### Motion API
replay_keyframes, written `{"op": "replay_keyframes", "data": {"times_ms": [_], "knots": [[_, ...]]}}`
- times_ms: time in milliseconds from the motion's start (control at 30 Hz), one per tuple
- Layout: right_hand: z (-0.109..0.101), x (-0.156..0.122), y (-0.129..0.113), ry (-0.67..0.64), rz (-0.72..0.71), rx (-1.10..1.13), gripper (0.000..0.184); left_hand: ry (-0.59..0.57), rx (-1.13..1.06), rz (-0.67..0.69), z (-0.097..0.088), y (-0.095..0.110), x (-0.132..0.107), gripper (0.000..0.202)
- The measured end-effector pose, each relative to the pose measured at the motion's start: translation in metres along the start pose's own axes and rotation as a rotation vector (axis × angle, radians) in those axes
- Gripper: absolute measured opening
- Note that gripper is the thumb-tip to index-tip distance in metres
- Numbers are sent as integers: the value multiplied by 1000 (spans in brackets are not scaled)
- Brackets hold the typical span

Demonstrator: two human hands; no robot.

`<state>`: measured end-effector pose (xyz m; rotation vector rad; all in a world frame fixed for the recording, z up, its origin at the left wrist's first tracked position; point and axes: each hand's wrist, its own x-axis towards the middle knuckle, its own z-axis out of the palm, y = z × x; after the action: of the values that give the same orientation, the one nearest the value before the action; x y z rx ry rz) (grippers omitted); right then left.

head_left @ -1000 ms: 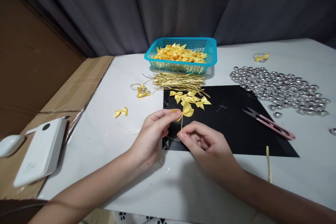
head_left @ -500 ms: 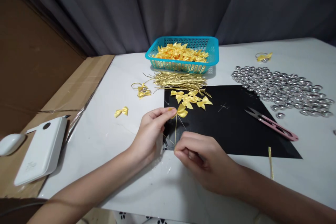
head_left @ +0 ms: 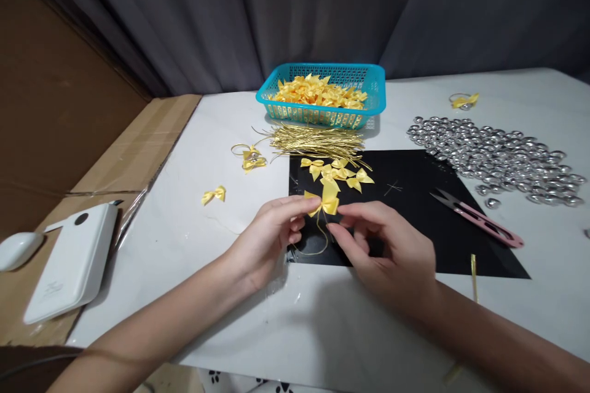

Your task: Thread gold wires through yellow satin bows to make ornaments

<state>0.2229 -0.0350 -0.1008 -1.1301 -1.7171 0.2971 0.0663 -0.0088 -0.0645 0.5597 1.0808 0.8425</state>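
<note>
My left hand (head_left: 271, 233) pinches a yellow ribbon bow (head_left: 329, 204) between thumb and forefinger, over the near left part of a black mat. From the bow's middle a thin gold thread (head_left: 318, 252) hangs in a slack loop below. My right hand (head_left: 391, 245) is at the bow's right side, forefinger at its edge and thumb lower, the two apart. Close to that thumb runs a thin strand; contact with it is unclear. Several loose yellow bows (head_left: 338, 172) lie just beyond on the black mat (head_left: 391, 227).
Behind are gold twist ties (head_left: 318, 140) and a blue basket (head_left: 378, 89) of yellow bows. To the right lie pink-handled thread snips (head_left: 488, 224) and many silver beads (head_left: 507, 156). Finished-looking bow pieces (head_left: 252, 159), a single bow (head_left: 214, 195) and a white power bank (head_left: 71, 264) are left.
The thread, held taut downward by my right hand before, now hangs slack. My right hand has moved up to the bow, its fingers parting. The bow has shifted slightly right in my left hand.
</note>
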Motion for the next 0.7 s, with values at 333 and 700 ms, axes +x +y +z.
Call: {"op": "replay_keyframes", "data": {"times_ms": [333, 700], "knots": [[-14, 11, 5, -80, -394, -289, 17, -36, 38, -25, 3, -3, -4, 20], [-12, 11, 7, -110, -365, -243, 17, -20, 130, 67, 4, -3, -7, 17]]}}
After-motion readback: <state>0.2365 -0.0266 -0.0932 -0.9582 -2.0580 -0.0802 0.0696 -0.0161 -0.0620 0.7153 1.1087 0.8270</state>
